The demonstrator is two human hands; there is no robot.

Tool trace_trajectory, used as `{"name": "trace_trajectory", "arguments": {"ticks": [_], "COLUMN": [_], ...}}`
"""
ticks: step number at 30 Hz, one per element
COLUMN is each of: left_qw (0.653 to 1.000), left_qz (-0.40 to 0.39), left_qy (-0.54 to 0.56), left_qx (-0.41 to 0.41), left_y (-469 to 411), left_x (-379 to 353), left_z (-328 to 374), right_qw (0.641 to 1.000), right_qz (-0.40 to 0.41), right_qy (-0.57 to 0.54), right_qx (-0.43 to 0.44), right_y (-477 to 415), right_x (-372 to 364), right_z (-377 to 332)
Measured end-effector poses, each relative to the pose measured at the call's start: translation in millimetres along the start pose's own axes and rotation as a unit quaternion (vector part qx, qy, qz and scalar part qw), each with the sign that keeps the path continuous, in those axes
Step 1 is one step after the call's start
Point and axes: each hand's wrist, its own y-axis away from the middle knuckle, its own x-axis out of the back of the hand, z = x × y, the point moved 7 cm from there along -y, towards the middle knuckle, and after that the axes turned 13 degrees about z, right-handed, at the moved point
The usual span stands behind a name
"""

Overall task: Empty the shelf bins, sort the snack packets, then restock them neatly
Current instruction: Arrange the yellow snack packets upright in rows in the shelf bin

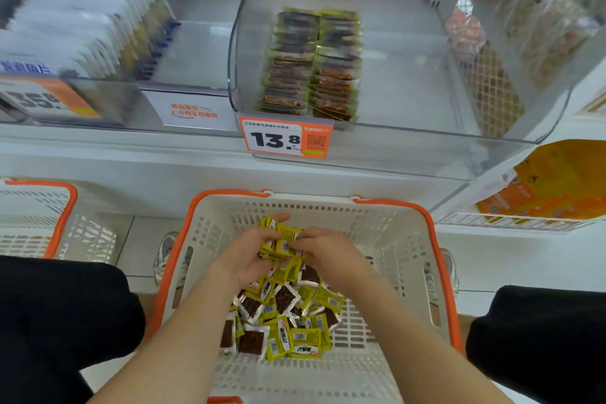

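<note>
A white basket with an orange rim [436, 233] sits on the floor between my knees. Several loose yellow and brown snack packets [282, 318] lie heaped on its bottom. My left hand [249, 252] and my right hand [328, 252] meet above the heap and together grip a stack of yellow packets [280, 239]. Above, a clear shelf bin [410, 128] holds two neat rows of the same packets [311, 65] standing at its middle.
An orange price tag reading 13.8 [285, 139] hangs on the bin's front. A neighbouring bin with white packets [82, 26] is at the left, a second orange-rimmed basket [62, 216] at the lower left, orange bags [551, 187] on a lower shelf at the right.
</note>
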Motion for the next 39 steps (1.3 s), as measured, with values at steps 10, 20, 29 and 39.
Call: {"name": "trace_trajectory", "arguments": {"ticks": [10, 20, 29, 39], "left_qw": [0.989, 0.982, 0.989, 0.983], "left_qz": [0.053, 0.014, -0.004, -0.035], "left_qy": [-0.094, -0.115, 0.011, -0.024], "left_qx": [-0.103, -0.146, -0.145, -0.178], "left_y": [36.3, 81.0, 82.6, 84.4], "left_x": [-6.9, -42.2, -43.2, -46.7], "left_z": [34.7, 49.9, 50.5, 52.9], "right_qw": [0.957, 0.857, 0.923, 0.815], "right_qz": [0.096, 0.424, 0.336, 0.198], "right_qy": [-0.09, -0.142, -0.142, -0.429], "right_qx": [-0.26, -0.257, -0.123, -0.335], "right_y": [6.3, 33.6, 21.0, 25.8], "right_x": [68.3, 138.7, 101.9, 82.6], "right_z": [33.4, -0.9, -20.4, 5.1]}}
